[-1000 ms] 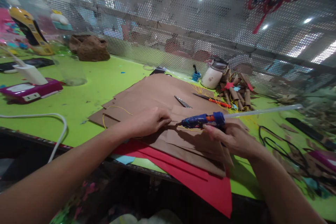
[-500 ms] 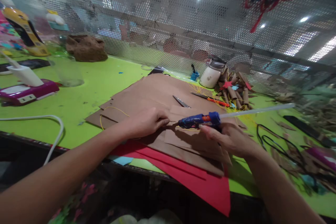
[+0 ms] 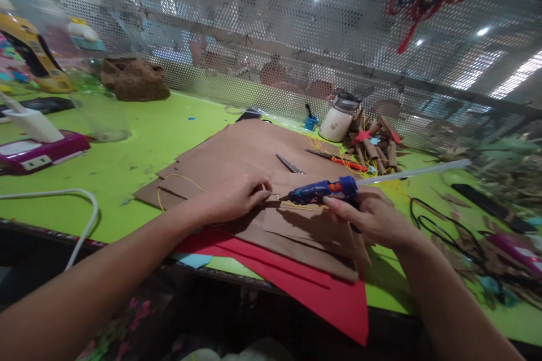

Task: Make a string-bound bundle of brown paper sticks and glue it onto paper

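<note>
My right hand (image 3: 372, 217) grips a blue hot glue gun (image 3: 324, 190) with a long clear glue stick (image 3: 417, 172) out its back. The nozzle points left at my left hand (image 3: 239, 194). That hand is closed in a pinch on the edge of a folded brown paper piece (image 3: 309, 220) beside a thin yellow string (image 3: 178, 180). Both hands rest over a stack of brown paper sheets (image 3: 245, 149) lying on red paper (image 3: 326, 293) on the green table (image 3: 161, 135).
Scissors (image 3: 290, 164), a red-handled tool (image 3: 339, 161), a white jar (image 3: 339, 118) and rolled brown paper tubes (image 3: 376, 146) lie behind. A pink device (image 3: 38, 149), white cable (image 3: 55, 197) and clear cup (image 3: 104, 115) stand left. Black cords (image 3: 449, 231) lie right. A perforated metal screen (image 3: 271, 28) backs the table.
The glue gun's nozzle has drawn a little closer to my left hand's pinched fingers. The view has shifted slightly right.
</note>
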Tool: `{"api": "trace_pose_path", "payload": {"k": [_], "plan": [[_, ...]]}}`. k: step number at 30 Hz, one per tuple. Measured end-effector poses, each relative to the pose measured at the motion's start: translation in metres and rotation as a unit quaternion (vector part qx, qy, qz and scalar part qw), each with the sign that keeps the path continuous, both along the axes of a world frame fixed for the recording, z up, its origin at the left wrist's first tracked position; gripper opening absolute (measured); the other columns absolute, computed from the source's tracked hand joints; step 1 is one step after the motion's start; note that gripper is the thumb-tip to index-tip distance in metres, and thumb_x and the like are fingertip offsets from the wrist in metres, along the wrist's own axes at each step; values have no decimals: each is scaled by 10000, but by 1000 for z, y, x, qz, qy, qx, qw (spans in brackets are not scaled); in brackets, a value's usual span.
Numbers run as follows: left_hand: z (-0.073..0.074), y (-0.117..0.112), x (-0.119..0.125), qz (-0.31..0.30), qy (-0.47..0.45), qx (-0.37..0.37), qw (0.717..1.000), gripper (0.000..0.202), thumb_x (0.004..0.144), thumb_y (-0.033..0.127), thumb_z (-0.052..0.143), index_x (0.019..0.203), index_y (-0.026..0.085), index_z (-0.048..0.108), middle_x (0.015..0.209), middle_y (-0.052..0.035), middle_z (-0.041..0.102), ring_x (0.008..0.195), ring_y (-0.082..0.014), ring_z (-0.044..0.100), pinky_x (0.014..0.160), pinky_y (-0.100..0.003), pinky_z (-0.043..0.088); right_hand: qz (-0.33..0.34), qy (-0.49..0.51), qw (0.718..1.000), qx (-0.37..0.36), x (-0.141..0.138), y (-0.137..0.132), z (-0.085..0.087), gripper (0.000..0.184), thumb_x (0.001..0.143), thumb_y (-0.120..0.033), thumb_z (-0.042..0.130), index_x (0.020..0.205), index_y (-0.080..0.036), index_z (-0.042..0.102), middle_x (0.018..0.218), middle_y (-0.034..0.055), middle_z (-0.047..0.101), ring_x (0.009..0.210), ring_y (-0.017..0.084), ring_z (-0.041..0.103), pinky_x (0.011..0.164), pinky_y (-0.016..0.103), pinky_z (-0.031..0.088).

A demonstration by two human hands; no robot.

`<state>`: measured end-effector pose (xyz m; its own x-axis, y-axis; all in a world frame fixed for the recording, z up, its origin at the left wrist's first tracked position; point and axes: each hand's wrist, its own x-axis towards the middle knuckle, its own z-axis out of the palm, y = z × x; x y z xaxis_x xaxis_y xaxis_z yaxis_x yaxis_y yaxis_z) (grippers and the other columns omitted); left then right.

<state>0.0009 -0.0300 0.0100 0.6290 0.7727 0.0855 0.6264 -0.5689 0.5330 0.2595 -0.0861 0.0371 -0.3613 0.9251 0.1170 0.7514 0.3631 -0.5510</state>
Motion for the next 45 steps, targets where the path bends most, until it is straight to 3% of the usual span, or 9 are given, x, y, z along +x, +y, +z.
{"api": "trace_pose_path", "payload": {"k": [5, 10, 14, 20, 26, 33, 45], "plan": [[1, -2, 1, -7, -17, -8, 1000, 249, 880, 366, 409, 894, 169, 562, 760, -18, 604, 660, -133, 503, 614, -243, 359, 2, -2, 1000, -3, -4, 2, -1, 407, 884, -455, 429, 639, -168, 579, 544, -3, 550, 511, 117, 501, 483, 223, 366], [1, -2, 0, 1, -3, -16, 1000, 279, 779, 405, 572, 929, 171, 561, 791, -15, 616, 672, -135, 502, 584, -234, 346, -10, -15, 1000, 11, -3, 3, -2, 417, 884, -457, 432, 618, -171, 578, 554, 2, 560, 523, 118, 505, 485, 222, 361], [0, -1, 0, 1, -3, -6, 1000, 234, 817, 374, 525, 904, 169, 594, 793, -20, 632, 685, -137, 516, 598, -236, 350, -29, -19, 999, 17, -1, 3, -1, 452, 890, -476, 416, 609, -165, 585, 559, 6, 560, 527, 119, 505, 513, 232, 366], [7, -3, 0, -17, -15, -33, 999, 288, 861, 360, 468, 889, 156, 669, 764, -29, 658, 675, -140, 536, 605, -235, 362, -3, -12, 1000, 5, -1, 1, -1, 472, 893, -496, 399, 610, -164, 582, 572, 7, 544, 550, 124, 498, 516, 234, 367], [5, 0, -1, -34, -30, -20, 999, 306, 862, 360, 482, 939, 165, 704, 773, -40, 679, 666, -133, 544, 602, -225, 362, -8, -10, 998, 54, -6, -1, -4, 366, 880, -457, 448, 861, -171, 676, 639, 1, 591, 564, 132, 507, 501, 227, 388], [6, 0, -3, -26, -24, -37, 999, 318, 855, 376, 490, 945, 158, 704, 765, -36, 671, 681, -137, 544, 613, -223, 367, 24, -7, 997, 71, -2, -2, -3, 318, 865, -420, 485, 941, -204, 705, 681, 6, 642, 613, 152, 564, 552, 235, 432], [3, 1, -3, -48, -67, -68, 994, 315, 849, 380, 493, 935, 172, 713, 757, -27, 669, 676, -137, 532, 615, -226, 368, -6, -17, 999, 34, -6, -3, -2, 354, 859, -424, 468, 753, -173, 695, 569, -5, 533, 533, 118, 462, 483, 220, 364]]}}
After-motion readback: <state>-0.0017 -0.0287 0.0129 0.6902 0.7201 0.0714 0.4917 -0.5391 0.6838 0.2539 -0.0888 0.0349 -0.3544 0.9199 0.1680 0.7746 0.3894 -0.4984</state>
